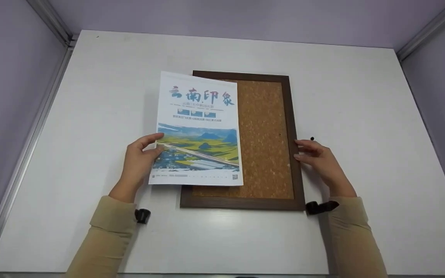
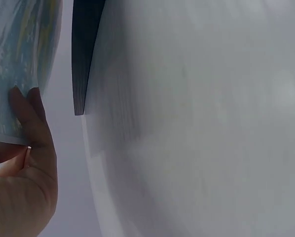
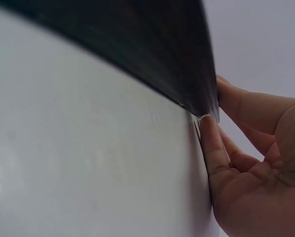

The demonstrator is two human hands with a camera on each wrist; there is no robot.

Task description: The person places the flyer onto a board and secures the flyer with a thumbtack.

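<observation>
1. The left hand pinches the poster at its lower left edge, thumb on top and fingers underneath. The sheet lies partly over the left side of the corkboard, with its left part hanging out past the frame. Held at one edge only, it could sag, curl or crease there, I'd say.

2. The right hand has nothing in its grasp. Its fingers are straight and press against the right side of the frame; the right wrist view shows the fingertips at the frame's edge, down by the table. If that push is uneven, the board looks likely to skid or turn on the smooth top.

3. The poster sits off-centre and a little askew to the frame. Let go now, it would probably rest crooked.

4. A small dark pin lies just beyond the right fingers. A careless sweep could flick it away, or prick a finger.
</observation>
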